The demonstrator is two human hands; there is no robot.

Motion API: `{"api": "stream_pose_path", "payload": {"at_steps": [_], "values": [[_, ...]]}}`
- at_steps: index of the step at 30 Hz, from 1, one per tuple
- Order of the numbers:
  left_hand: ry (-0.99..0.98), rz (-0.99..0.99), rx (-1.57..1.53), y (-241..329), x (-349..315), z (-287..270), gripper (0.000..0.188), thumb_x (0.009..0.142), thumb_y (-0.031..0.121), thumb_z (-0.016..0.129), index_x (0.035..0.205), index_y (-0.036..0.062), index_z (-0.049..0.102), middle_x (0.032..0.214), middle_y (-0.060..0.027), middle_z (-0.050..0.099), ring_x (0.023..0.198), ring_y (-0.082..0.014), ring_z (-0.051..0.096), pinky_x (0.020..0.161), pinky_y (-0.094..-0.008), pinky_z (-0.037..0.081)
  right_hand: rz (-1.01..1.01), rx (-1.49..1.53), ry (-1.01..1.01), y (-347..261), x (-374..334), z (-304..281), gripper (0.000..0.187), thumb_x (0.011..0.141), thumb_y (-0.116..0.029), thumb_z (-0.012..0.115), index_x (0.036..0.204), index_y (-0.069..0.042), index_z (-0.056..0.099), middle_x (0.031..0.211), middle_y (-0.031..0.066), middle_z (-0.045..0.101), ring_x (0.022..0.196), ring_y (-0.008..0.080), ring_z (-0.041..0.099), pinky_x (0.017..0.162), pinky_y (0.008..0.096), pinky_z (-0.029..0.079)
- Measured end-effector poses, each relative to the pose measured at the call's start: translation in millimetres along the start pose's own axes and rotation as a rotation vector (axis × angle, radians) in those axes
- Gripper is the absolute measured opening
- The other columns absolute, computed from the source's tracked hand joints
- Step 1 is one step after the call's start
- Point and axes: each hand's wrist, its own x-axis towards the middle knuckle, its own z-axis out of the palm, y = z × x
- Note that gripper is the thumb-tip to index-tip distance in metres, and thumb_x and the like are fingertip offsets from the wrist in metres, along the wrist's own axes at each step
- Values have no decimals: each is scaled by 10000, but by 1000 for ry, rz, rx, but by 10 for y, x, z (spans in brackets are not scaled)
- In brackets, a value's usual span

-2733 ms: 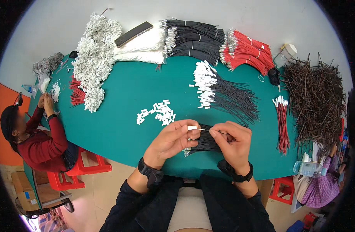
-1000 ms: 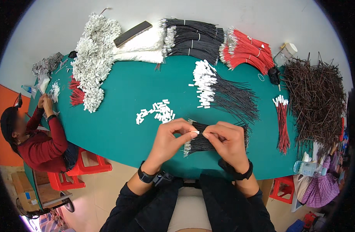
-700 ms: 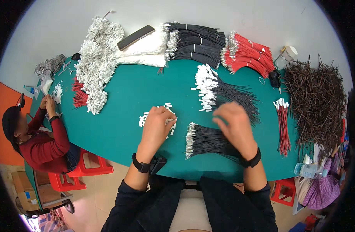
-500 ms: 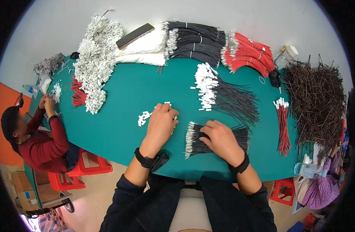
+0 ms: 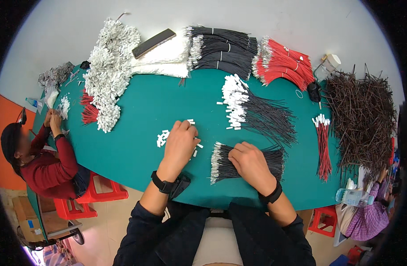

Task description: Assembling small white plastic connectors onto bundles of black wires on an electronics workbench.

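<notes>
My left hand [image 5: 180, 141] is curled palm down over small white plastic connector housings [image 5: 161, 138] scattered on the table. A few of those pieces lie right by its fingertips; whether one is pinched is hidden. To the right, my right hand [image 5: 248, 160] rests on a flat row of black wires [image 5: 270, 160] with silvery terminal ends at the left. Its thumb and fingers are closed on the wires near that end. Beyond it lies a loose heap of black wires with white connectors [image 5: 233, 102] fitted on one end.
Along the back of the green table [image 5: 141, 115] are a white connector pile [image 5: 108, 66], bundled black wires [image 5: 221, 48] and red wires [image 5: 285, 64]. At right are red-black wires [image 5: 323, 146], a dark brown heap [image 5: 361, 119] and a bottle [image 5: 354, 197]. A co-worker [image 5: 48, 164] sits left.
My left hand has shifted slightly left and down, and more white housings show beside its fingers. My right hand has moved slightly left and down on the black wires, its fingers drawn closer together.
</notes>
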Motion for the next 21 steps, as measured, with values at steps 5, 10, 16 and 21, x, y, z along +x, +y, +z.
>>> {"api": "stream_pose_path", "payload": {"at_steps": [5,10,16,21], "values": [[-51,-22,-30,-42,-17,6,179,734,67,821,861,39,698,944,-110,642,952,-327,588,827,-419,504,-32,-27,6,-1,4,-3,80,848,-65,680,808,-32,620,805,114,579,819,317,598,750,430,506],[45,-67,-259,-91,-117,-314,142,754,76,814,855,37,722,892,-98,675,876,-299,631,773,-395,510,44,233,84,-32,-23,-96,74,908,-46,654,917,-3,594,837,158,614,802,355,618,739,449,513],[-208,-228,-173,-6,-548,-447,182,734,82,827,854,21,704,885,-100,669,803,-288,669,698,-395,524,126,441,132,-58,-20,-85,71,930,13,660,971,16,602,786,119,632,627,228,598,599,323,476],[-111,-98,-109,43,-623,-332,180,759,49,802,906,21,702,901,-108,679,797,-293,678,720,-383,542,204,537,154,-170,45,-163,91,888,-16,721,969,-2,681,721,96,604,563,179,514,536,317,408]]}}
